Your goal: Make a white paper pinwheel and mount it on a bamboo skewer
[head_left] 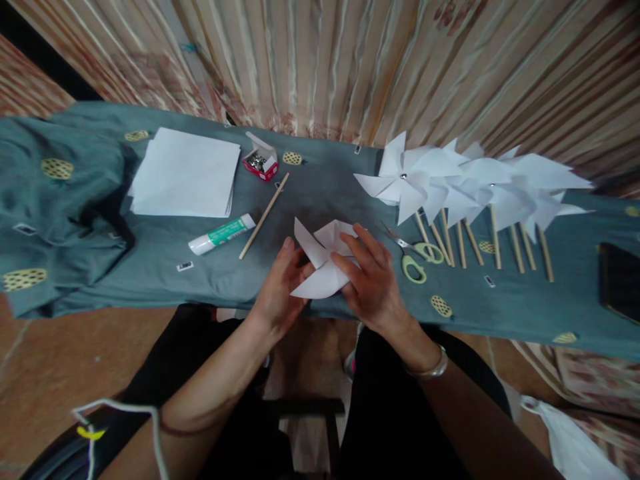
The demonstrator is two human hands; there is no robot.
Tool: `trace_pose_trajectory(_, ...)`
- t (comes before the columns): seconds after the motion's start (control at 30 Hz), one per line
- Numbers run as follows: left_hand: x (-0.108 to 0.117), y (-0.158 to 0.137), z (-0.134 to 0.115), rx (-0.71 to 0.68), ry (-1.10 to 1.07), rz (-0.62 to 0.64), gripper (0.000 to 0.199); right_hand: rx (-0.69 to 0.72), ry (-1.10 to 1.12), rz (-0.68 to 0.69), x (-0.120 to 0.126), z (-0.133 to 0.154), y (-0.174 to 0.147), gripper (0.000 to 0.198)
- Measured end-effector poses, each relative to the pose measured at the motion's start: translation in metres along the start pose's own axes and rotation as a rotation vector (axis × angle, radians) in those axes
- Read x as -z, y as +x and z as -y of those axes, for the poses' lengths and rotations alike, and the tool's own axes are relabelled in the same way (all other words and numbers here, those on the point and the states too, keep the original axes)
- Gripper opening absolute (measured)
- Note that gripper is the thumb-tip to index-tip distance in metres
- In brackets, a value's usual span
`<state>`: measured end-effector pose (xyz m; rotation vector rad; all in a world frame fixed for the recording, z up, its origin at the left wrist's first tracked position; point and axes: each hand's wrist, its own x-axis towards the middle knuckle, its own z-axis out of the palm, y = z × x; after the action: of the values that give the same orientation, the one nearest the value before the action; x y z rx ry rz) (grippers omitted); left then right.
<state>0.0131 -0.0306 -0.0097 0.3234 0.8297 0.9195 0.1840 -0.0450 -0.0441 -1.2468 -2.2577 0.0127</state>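
Note:
A white paper pinwheel (pixel 325 277) is held between my two hands above the front edge of the cloth. My left hand (pixel 283 287) grips it from the left and below, with its fingers partly hidden behind the paper. On the other side, my right hand (pixel 370 277) has its fingers pressed on the folded blades near the centre. A wooden stick (pixel 264 217) lies just beyond my left hand. Close to my right hand rest the scissors (pixel 414 257) with pale green handles.
A stack of white paper (pixel 187 173), a glue stick (pixel 221 235) and an open red box (pixel 260 160) of metal pins lie at left. Overlapping finished pinwheels (pixel 465 177) on sticks lie at right. A black phone-like object (pixel 620 283) is at the far right. A curtain (pixel 300 67) hangs behind.

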Motion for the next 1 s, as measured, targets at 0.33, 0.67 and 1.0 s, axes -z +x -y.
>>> trace_pose_trajectory(0.33,0.001,0.000,0.000,-0.070,0.080,-0.087,0.036,0.025,-0.098,0.050,0.006,0.008,-0.007,0.055)
trace_pose_trajectory(0.67,-0.002,0.003,0.004,-0.099,0.092,-0.061,0.026,-0.012,-0.145,0.037,0.007,0.021,-0.009,0.055)
trace_pose_trajectory(1.0,-0.001,0.004,0.007,-0.141,0.080,-0.070,0.029,0.011,-0.055,-0.026,0.012,0.028,-0.006,0.060)
